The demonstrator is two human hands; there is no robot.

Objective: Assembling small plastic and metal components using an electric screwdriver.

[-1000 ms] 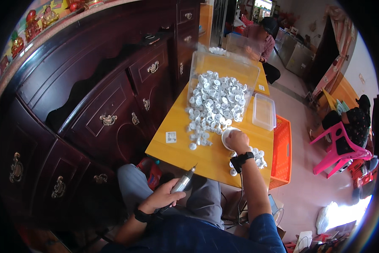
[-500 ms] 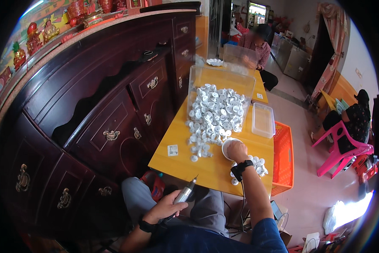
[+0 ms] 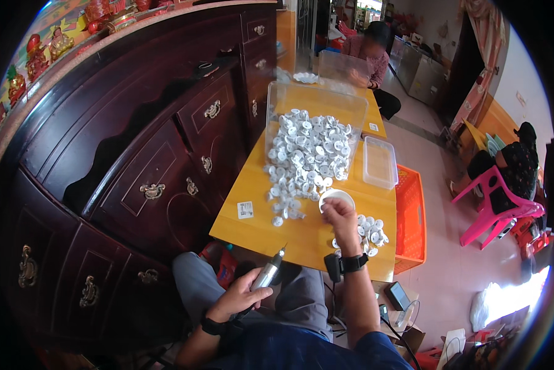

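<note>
My left hand [image 3: 241,300] is wrapped round a silver electric screwdriver [image 3: 268,274], its thin bit pointing up and away, above my lap. Over the near rim of a small white bowl [image 3: 342,196] is my right hand [image 3: 342,217], fingertips pinched together; anything between them is too small to make out. White round plastic pieces [image 3: 317,148] lie heaped in a tipped clear bin and spill onto the yellow table [image 3: 249,191] left of the bowl. A smaller group of similar white pieces [image 3: 370,233] lies to the right of my right hand.
A shallow clear container [image 3: 380,163] sits at the table's right side, beside an orange crate [image 3: 411,222]. A dark wooden cabinet [image 3: 147,154] borders the left. One person [image 3: 369,58] sits beyond the table; another [image 3: 517,163] is on a pink chair [image 3: 496,209] at right.
My right hand has drawn back from inside the bowl to its near rim, fingers pinched. My left hand keeps the screwdriver in nearly the same place. The whole view has shifted slightly.
</note>
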